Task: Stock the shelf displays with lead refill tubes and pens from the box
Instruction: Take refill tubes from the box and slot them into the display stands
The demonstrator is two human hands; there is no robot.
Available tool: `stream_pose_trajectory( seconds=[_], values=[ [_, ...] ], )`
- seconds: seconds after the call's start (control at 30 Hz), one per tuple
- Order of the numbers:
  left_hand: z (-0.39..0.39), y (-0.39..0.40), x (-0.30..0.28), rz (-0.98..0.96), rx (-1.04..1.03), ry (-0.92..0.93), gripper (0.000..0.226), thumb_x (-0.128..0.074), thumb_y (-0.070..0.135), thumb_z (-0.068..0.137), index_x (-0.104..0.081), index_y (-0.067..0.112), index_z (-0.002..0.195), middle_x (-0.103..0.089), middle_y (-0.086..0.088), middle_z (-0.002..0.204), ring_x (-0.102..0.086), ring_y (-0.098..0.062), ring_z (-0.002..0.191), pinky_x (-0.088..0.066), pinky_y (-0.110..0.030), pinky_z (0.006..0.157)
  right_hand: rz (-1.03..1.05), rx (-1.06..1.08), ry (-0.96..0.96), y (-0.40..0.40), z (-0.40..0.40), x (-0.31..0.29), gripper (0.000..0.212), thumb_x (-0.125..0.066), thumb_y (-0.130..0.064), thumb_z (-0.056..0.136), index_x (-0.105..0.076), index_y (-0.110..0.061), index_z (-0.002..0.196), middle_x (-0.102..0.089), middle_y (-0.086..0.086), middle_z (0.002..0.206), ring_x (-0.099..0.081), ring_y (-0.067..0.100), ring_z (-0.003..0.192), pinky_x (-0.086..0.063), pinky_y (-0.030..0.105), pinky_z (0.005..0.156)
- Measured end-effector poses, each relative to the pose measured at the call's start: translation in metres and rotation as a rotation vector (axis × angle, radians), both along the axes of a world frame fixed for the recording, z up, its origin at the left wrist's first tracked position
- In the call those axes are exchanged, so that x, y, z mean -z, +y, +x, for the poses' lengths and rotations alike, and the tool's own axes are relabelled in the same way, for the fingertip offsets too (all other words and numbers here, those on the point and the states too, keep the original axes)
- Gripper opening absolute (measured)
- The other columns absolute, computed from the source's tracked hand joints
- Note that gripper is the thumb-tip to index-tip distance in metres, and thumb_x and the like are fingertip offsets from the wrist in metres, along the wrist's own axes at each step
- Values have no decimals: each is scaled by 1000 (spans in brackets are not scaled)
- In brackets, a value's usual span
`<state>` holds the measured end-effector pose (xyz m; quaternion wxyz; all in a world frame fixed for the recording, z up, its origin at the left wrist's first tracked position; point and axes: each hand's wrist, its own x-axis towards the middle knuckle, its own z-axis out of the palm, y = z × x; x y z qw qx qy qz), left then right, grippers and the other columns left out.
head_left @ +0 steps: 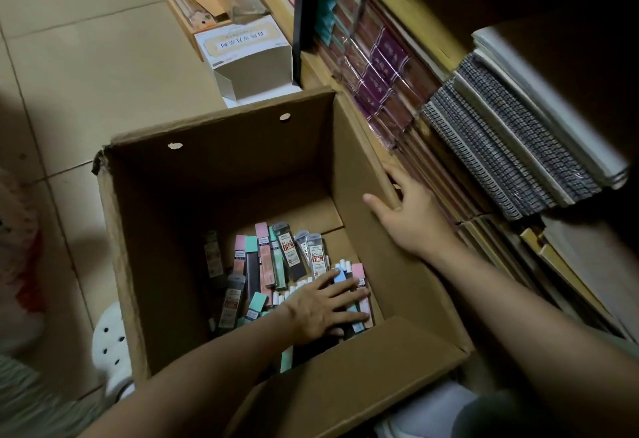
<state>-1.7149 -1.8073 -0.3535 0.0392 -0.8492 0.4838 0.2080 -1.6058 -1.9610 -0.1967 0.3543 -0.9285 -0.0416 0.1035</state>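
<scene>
A large open cardboard box [221, 174] stands on the floor. On its bottom lie several lead refill tubes [276, 257] in pink, mint, grey and clear packs, mixed with white-capped pens [287, 294]. My left hand [328, 309] reaches down into the box and lies flat with fingers spread over the pens and tubes at the right side of the pile; it grips nothing that I can see. My right hand [411, 216] rests on the box's right wall, thumb inside the rim, fingers outside against the shelf.
A wooden shelf [432, 109] packed with notebooks and spiral-bound pads [511, 147] runs along the right. A white carton [249, 57] and a wooden tray sit on the tiled floor [86, 57] behind the box. A white perforated stool [110, 344] stands at the box's left.
</scene>
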Motion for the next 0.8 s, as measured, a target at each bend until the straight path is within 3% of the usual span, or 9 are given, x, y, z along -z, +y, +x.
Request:
stream_pose_trajectory(
  seconds=[0.13, 0.27, 0.47, 0.57, 0.7, 0.73, 0.8],
  values=[
    [8, 14, 9, 29, -47, -53, 58, -18, 56, 100, 13, 44, 147, 27, 5, 156, 29, -24, 143, 36, -48, 102, 27, 29, 13, 0, -1, 0, 62, -68, -33, 89, -43, -24, 145, -53, -3, 141, -51, 12, 126, -37, 21, 98],
    [24, 33, 9, 25, -132, -42, 59, -15, 61, 98, 14, 45, 147, 26, 5, 157, 27, -24, 144, 27, -51, 109, 30, 30, 59, 1, -1, -3, 68, -70, -37, 87, -41, -25, 147, -50, -1, 145, -47, 17, 132, -42, 39, 108],
    [27, 52, -12, 35, -307, -1, 61, -20, 59, 98, 10, 43, 149, 25, 1, 156, 24, -27, 144, 13, -51, 116, -1, 13, 97, 4, -4, -14, 72, -70, -40, 87, -37, -24, 148, -48, 2, 146, -46, 21, 133, -41, 40, 109],
    [10, 49, -21, -91, -610, 40, 62, -26, 58, 98, 5, 43, 150, 27, 0, 156, 26, -27, 142, 16, -47, 112, -55, -15, -1, 8, -9, -21, 71, -69, -39, 87, -36, -22, 148, -46, 4, 145, -44, 20, 132, -40, 41, 109],
    [-1, 46, -29, -146, -1251, 161, 77, -39, 54, 95, 8, 34, 152, 24, -5, 159, 21, -31, 145, 10, -48, 115, -23, -274, -564, 34, -21, -27, 39, -61, -9, 90, -53, -10, 128, -54, 7, 124, -55, 19, 112, -49, 33, 97],
    [-2, 47, -30, -141, -1324, 196, 78, -42, 51, 96, 7, 32, 153, 22, -6, 159, 17, -33, 146, 7, -50, 118, -31, -365, -565, 43, -29, -20, 35, -59, -8, 90, -55, -11, 124, -56, 5, 120, -57, 17, 106, -50, 30, 92],
    [-4, 48, -29, -138, -1389, 215, 77, -43, 47, 97, 4, 27, 154, 18, -9, 161, 14, -35, 147, 2, -51, 121, -136, -439, -319, 59, -46, 5, 37, -58, -13, 92, -53, -16, 128, -53, 1, 122, -57, 16, 102, -50, 30, 87]
  ],
)
